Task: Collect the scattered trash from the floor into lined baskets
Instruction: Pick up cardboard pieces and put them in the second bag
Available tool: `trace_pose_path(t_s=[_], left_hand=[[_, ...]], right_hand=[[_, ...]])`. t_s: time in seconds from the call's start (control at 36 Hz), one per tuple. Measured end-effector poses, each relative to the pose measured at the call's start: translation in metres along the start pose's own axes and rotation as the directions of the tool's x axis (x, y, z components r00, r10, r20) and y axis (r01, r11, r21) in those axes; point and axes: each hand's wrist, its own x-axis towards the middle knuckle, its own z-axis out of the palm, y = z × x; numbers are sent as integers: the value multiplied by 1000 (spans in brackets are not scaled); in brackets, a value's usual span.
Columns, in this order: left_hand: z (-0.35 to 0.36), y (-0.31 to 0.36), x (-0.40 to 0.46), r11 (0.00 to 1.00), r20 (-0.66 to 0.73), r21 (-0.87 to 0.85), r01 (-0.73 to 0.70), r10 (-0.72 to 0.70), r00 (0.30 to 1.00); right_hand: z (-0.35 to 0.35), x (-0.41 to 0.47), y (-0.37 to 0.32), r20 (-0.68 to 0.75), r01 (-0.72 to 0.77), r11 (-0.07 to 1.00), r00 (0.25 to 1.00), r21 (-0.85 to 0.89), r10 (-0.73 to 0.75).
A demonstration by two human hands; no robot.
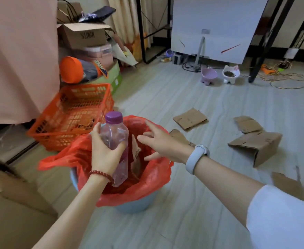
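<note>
A blue basket [136, 203] lined with a red plastic bag [153, 178] stands on the floor in front of me. My left hand [104, 151] grips a clear plastic bottle [116, 141] with a purple cap, upright over the basket's left side. Over the basket's right rim, my right hand [158, 141] hovers with its fingers spread and holds nothing. A scrap of cardboard [136, 155] lies inside the bag. Several cardboard pieces lie scattered on the floor to the right: a flat one [189, 119], another [247, 124], a folded box [257, 146] and one near my right sleeve [285, 182].
An orange crate [72, 114] sits just behind the basket on the left, with stacked boxes [83, 35] behind it. Two pet bowls [219, 74] stand farther back by a white board [217, 27] and black table legs. Cables [287, 79] lie at the far right. A large cardboard box [9, 191] stands at my left.
</note>
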Motion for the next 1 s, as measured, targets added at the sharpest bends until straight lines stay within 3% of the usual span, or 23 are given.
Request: trace_pose_path(t_s=[0.14, 0.25, 0.33, 0.42, 0.47, 0.56, 0.64, 0.72, 0.81, 0.89, 1.0], left_hand=[[23, 0, -9, 996, -25, 82, 33, -31, 999], [62, 26, -26, 962, -26, 211, -172, 182, 983], [107, 51, -46, 913, 78, 221, -343, 334, 939], [162, 69, -73, 837, 289, 202, -508, 445, 848], [199, 75, -92, 800, 508, 216, -560, 397, 764], [258, 65, -118, 736, 783, 284, -614, 191, 592], [308, 45, -145, 735, 881, 359, -575, -64, 468], [350, 19, -177, 726, 894, 427, -539, -249, 373], [379, -5, -210, 724, 887, 456, -517, -321, 332], [395, -20, -235, 701, 883, 467, -538, -338, 327], [401, -31, -251, 592, 866, 497, -635, -288, 410]], right_hand=[[-34, -15, 12, -174, 67, 998, 982, -12, -68], [-90, -39, 30, -332, 80, 995, 938, -66, -98], [-143, -62, 57, -447, 12, 992, 892, -126, -68], [-196, -89, 96, -561, -118, 979, 828, -165, 5], [-228, -112, 124, -649, -199, 947, 761, -254, -14], [-269, -152, 167, -762, -373, 828, 641, -419, -96], [-295, -180, 207, -834, -481, 774, 542, -411, -106], [-311, -192, 243, -862, -584, 746, 507, -320, 27], [-320, -191, 274, -816, -617, 750, 546, -236, 192], [-323, -185, 303, -789, -614, 765, 562, -197, 248], [-322, -180, 327, -799, -610, 757, 564, -233, 209]])
